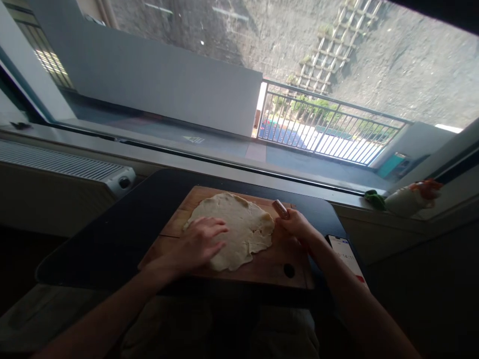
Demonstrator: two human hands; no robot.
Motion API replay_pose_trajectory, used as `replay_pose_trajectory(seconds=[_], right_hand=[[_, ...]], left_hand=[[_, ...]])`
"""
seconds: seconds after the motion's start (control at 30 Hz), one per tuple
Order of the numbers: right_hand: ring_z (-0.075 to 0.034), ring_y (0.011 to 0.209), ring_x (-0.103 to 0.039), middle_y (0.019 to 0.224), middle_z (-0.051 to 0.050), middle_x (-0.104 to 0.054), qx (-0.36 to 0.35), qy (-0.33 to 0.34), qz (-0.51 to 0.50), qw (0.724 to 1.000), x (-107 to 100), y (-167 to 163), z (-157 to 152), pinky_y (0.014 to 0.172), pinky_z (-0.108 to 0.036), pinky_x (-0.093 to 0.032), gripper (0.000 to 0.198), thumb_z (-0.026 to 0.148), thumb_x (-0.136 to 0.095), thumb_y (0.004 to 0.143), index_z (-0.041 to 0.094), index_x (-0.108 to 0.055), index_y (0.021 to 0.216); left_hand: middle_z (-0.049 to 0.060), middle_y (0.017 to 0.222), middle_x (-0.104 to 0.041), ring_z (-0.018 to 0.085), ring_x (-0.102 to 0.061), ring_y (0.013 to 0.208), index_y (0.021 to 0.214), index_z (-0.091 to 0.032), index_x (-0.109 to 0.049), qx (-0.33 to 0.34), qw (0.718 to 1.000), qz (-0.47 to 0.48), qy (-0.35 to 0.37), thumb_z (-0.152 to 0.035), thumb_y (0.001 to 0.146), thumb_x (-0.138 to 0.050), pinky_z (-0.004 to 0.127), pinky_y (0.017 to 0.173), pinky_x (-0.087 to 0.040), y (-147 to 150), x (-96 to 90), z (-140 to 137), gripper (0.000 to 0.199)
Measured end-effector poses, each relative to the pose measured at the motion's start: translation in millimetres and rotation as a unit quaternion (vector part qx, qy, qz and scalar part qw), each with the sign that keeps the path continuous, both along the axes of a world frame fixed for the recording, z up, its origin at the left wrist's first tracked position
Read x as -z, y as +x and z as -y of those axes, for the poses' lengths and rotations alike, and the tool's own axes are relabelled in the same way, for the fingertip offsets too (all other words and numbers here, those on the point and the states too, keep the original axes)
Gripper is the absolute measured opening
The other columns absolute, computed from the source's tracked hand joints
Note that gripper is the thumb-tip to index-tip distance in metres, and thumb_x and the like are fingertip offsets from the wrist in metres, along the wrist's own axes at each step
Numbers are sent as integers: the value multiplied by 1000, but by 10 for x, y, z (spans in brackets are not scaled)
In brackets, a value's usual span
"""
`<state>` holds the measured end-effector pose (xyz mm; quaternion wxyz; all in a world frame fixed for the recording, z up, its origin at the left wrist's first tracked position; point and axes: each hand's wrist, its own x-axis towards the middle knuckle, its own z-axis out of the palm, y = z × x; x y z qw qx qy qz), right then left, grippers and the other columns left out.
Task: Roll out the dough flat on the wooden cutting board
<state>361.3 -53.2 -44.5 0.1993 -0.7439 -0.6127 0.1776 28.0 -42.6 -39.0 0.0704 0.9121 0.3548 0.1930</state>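
Note:
A flat, uneven sheet of dough (239, 234) lies on a wooden cutting board (295, 254), with torn, ragged spots along its right edge. My left hand (204, 239) rests over the dough's left part, fingers apart and stretched out, holding nothing. At the board's right side, my right hand (297, 224) is closed round a brown cylinder that looks like a rolling pin (280, 209). Only its rounded end shows, pointing up and left past the fingers; the hand and forearm hide the rest. The pin's end is just right of the dough, apart from it.
The board sits on a dark table (108, 234) with rounded corners. A lit phone (346, 257) lies by my right forearm. Behind are a window sill (239, 177), a radiator (71, 162) at left, and a white container (406, 201) beside a green cloth-like item (375, 199).

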Motion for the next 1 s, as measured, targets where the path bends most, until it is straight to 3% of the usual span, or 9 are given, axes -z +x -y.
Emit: replay_pose_trajectory(seconds=[0.13, 0.2, 0.3, 0.4, 0.6, 0.7, 0.8, 0.9, 1.0], right_hand=[[-17, 78, -58, 89, -6, -65, -11, 2, 90, 996, -40, -92, -14, 61, -24, -36, 31, 42, -56, 79, 17, -62, 96], [-18, 81, -58, 91, -6, -66, -10, -5, 106, 994, -44, -122, -21, 64, -24, -36, 31, 41, -56, 80, 17, -61, 99], [-18, 83, -58, 92, -6, -66, -11, -10, 107, 994, -40, -127, -20, 66, -24, -36, 32, 41, -55, 81, 17, -61, 101], [-17, 81, -58, 94, -6, -65, -9, -10, 98, 995, -43, -114, -14, 64, -24, -36, 34, 43, -55, 81, 17, -60, 101], [-17, 75, -56, 89, -6, -64, -22, 0, 69, 997, -71, -100, 60, 60, -24, -34, 34, 45, -52, 82, 16, -60, 99], [-15, 75, -55, 92, -6, -63, -52, 16, 59, 997, -87, -93, 156, 60, -23, -34, 29, 40, -48, 85, 17, -58, 100], [-15, 81, -55, 99, -5, -62, -100, 38, 91, 990, -132, -111, 170, 65, -23, -36, 25, 36, -49, 86, 19, -57, 102], [-17, 88, -55, 107, -8, -59, -79, 47, 134, 987, -199, -185, 62, 73, -25, -38, 29, 36, -46, 88, 19, -55, 110], [-20, 96, -53, 111, -12, -56, -61, 45, 152, 985, -214, -275, 33, 80, -28, -38, 32, 31, -42, 90, 16, -52, 117]], left_hand=[[7, 91, -66, 25, -60, 90, 84, -19, -64, -253, 966, -46, 2, -45, 88, -41, 37, 77, -43, -452, 52, 256, 35], [6, 86, -65, 27, -59, 87, 75, -21, -62, -298, 949, -91, -40, -49, 88, -36, 38, 71, -40, -549, 28, 286, 40], [5, 89, -66, 27, -58, 92, 72, -22, -61, -284, 947, -104, -103, -50, 89, -32, 38, 72, -38, -458, -15, 322, 44], [5, 87, -66, 25, -58, 90, 76, -22, -59, -282, 950, -76, -108, -48, 85, -41, 37, 75, -39, -241, -22, 361, 32], [0, 83, -66, 17, -63, 78, 90, -22, -53, -293, 940, 70, -160, -41, 82, -46, 26, 68, -44, -92, 44, 384, 21], [1, 82, -66, 18, -64, 76, 95, -23, -53, -326, 934, 52, -139, -40, 81, -48, 27, 65, -45, -198, 47, 396, 23], [6, 93, -67, 26, -63, 87, 97, -21, -56, -326, 944, -33, -45, -39, 80, -50, 33, 69, -45, -230, -21, 400, 26], [9, 110, -65, 28, -57, 104, 103, -19, -60, -265, 962, -42, 49, -33, 85, -44, 39, 85, -43, -22, -119, 347, 28], [7, 110, -67, 21, -59, 104, 105, -18, -63, -133, 991, -29, 2, -25, 90, -36, 36, 95, -40, 387, -141, 243, 32]])
